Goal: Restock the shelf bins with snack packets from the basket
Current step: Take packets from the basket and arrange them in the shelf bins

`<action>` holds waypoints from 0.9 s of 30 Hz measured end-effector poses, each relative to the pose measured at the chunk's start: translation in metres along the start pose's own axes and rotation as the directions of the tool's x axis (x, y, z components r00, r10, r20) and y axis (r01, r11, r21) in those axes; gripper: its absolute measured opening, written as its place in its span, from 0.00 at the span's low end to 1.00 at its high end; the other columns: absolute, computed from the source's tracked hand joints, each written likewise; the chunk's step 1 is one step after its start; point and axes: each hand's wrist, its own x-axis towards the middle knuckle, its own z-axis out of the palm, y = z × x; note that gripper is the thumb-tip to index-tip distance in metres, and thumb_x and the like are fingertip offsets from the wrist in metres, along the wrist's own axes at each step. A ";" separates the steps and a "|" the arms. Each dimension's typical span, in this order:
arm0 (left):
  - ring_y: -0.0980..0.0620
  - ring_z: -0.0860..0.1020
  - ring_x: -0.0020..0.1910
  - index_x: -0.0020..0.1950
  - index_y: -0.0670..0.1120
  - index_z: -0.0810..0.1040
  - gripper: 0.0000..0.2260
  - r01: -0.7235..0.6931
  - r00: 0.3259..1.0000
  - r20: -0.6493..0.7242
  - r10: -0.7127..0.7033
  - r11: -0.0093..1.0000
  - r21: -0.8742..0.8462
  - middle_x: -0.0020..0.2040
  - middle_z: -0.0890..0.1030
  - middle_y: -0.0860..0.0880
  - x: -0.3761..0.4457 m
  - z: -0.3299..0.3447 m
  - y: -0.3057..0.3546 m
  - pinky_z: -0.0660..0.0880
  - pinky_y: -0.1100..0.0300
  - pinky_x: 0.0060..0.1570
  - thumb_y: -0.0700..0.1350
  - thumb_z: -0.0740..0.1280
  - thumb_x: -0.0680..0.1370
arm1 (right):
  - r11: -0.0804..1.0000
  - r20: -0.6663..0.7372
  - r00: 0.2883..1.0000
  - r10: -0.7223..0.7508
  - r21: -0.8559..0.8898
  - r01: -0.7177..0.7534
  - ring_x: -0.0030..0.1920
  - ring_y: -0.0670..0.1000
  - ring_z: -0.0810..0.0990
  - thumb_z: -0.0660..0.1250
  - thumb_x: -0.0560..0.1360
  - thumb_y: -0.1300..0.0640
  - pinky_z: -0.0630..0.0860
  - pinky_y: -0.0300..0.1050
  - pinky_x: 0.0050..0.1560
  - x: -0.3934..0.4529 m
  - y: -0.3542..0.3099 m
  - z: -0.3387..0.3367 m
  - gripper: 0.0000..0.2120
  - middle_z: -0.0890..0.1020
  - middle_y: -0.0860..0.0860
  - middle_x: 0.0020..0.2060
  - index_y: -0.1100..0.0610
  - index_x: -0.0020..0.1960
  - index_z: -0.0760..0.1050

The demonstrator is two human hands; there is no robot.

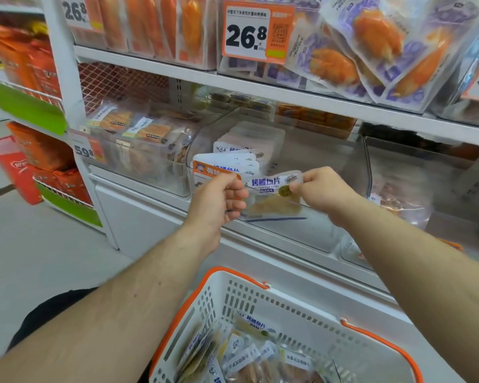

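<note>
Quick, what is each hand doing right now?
Left hand: pinching the snack packet's left edge.
Right hand: pinching its top right corner.

Both forearms are bare from the elbow down, with no sleeve, watch, bracelet or glove showing. The left hand (219,200) and right hand (325,190) carry no rings. Dark, plain black clothing (47,313) shows beneath the left forearm.

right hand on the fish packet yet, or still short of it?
Touching. The head view shows the right hand pinching the fish packet's right edge, thumb and fingers overlapping the wrapper.
</note>
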 end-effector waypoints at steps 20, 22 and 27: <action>0.55 0.75 0.29 0.41 0.45 0.78 0.09 0.033 0.999 0.007 -0.034 0.999 0.034 0.32 0.81 0.51 0.002 0.008 -0.001 0.69 0.62 0.33 0.47 0.64 0.79 | 0.993 0.501 0.857 0.119 -0.070 -0.097 0.51 0.55 0.85 0.58 0.79 0.60 0.79 0.51 0.60 0.028 -0.056 0.048 0.11 0.85 0.56 0.50 0.58 0.48 0.80; 0.55 0.75 0.29 0.42 0.45 0.78 0.09 0.032 0.999 0.008 -0.033 0.999 0.041 0.32 0.81 0.51 0.001 0.008 -0.002 0.69 0.62 0.33 0.47 0.64 0.79 | 0.994 0.505 0.856 0.111 -0.075 -0.084 0.49 0.54 0.85 0.59 0.79 0.60 0.79 0.51 0.59 0.028 -0.054 0.048 0.11 0.85 0.55 0.48 0.58 0.47 0.80; 0.54 0.75 0.30 0.42 0.46 0.78 0.07 0.047 0.998 0.029 -0.051 0.991 0.125 0.33 0.81 0.51 0.001 0.005 -0.007 0.70 0.60 0.35 0.45 0.65 0.78 | 0.987 0.528 0.844 0.094 -0.160 -0.010 0.52 0.55 0.83 0.59 0.81 0.54 0.78 0.51 0.56 0.023 -0.052 0.044 0.12 0.84 0.52 0.51 0.56 0.50 0.80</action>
